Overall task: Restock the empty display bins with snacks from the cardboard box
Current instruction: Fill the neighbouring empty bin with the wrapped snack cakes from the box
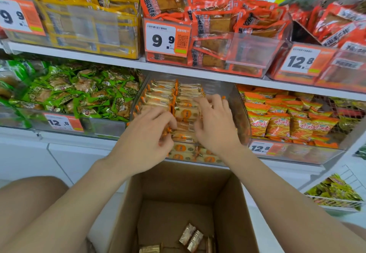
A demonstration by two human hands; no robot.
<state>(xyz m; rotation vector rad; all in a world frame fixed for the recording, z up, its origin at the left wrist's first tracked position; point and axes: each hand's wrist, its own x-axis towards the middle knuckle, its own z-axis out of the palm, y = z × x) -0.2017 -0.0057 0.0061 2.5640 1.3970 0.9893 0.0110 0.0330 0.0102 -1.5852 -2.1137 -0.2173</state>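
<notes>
The middle bin (240, 114) at the lower shelf's (79, 136) front edge looks nearly full of snack packs (185, 114). The left hand (146, 135) pinches some; the right hand (214, 124) curls over others, grip unclear. The cardboard box (227, 203) holds only a few gold packets (191, 237).

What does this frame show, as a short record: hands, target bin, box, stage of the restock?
left hand: grips orange-and-cream packets in the bin
right hand: fingers bent over the same packets; grip unclear
clear bin: lower shelf, middle, nearly full
cardboard box: open below, few gold packets inside
stage: probably near the end
</notes>
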